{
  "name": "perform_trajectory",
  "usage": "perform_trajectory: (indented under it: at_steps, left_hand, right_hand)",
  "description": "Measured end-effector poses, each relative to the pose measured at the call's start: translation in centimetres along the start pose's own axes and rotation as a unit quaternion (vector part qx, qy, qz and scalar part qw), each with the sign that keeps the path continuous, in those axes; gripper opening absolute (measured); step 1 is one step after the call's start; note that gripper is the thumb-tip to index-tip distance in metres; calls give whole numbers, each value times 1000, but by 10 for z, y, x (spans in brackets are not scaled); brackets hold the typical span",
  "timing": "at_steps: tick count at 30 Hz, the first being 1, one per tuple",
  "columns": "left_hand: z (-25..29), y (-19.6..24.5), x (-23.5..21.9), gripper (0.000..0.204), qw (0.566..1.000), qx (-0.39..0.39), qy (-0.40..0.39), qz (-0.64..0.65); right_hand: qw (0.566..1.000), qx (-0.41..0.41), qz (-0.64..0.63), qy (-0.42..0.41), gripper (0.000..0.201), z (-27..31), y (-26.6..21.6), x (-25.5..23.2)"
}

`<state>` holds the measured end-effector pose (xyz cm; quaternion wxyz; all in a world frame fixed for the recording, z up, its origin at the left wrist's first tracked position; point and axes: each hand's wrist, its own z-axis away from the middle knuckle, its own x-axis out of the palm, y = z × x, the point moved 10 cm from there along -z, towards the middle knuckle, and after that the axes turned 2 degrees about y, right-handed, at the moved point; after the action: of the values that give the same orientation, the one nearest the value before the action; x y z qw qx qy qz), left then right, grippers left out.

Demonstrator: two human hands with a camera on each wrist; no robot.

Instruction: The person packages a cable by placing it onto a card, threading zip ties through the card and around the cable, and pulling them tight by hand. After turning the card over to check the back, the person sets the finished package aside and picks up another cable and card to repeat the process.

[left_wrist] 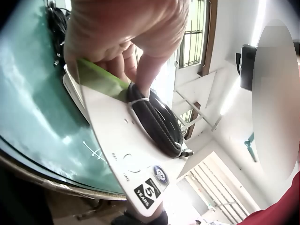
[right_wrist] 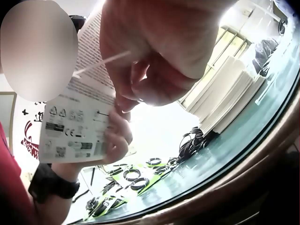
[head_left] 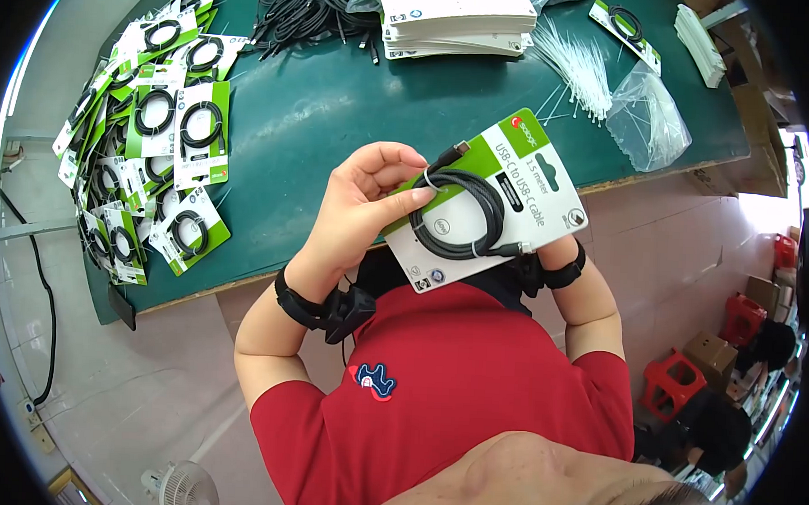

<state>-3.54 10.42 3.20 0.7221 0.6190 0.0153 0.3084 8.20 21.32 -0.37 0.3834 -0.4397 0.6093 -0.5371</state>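
Observation:
My left hand [head_left: 362,196] holds a white and green packaging card [head_left: 551,200], marked USB-C to USB-C cable, with the thumb on its front. A coiled black USB-C cable [head_left: 494,211] lies against the card's front, bound by white cable ties at two places. Most of my right hand [head_left: 558,252] is hidden behind the card in the head view. In the right wrist view that hand [right_wrist: 159,51] has its fingers curled together at the card's printed back [right_wrist: 77,119]. There a white cable tie [right_wrist: 103,64] sticks out and runs up to the right hand's fingers.
Many carded cables [head_left: 180,130] pile up at the left of the green table [head_left: 311,113]. Loose black cables [head_left: 306,18] and a stack of cards [head_left: 455,20] are at the back. White cable ties [head_left: 575,70], a plastic bag [head_left: 650,119] and another carded cable [head_left: 626,32] lie right.

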Motion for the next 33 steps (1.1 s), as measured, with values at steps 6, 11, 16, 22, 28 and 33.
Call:
perform_trajectory:
  at_steps: [6, 11, 16, 22, 28, 33]
  left_hand:
    - [-3, -11, 0, 34, 997, -30, -15, 64]
    - [-8, -27, -13, 33, 997, -21, 40, 65]
    - [-12, -32, -48, 43, 983, 20, 165, 80]
    - [-10, -62, -59, 55, 975, -13, 211, 65]
    - [-9, -51, -52, 60, 978, 34, 189, -83]
    - [0, 21, -10, 47, 697, 357, 134, -607]
  right_hand:
    - [863, 131, -488, -5, 58, 1, 16, 14]
    - [980, -157, 114, 49, 41, -13, -17, -11]
    - [967, 12, 219, 129, 34, -33, -3, -62]
    - [889, -146, 400, 167, 20, -46, -56, -18]
    - [858, -145, 486, 77, 20, -56, -21, 7]
    - [872, -160, 460, 37, 18, -58, -16, 13]
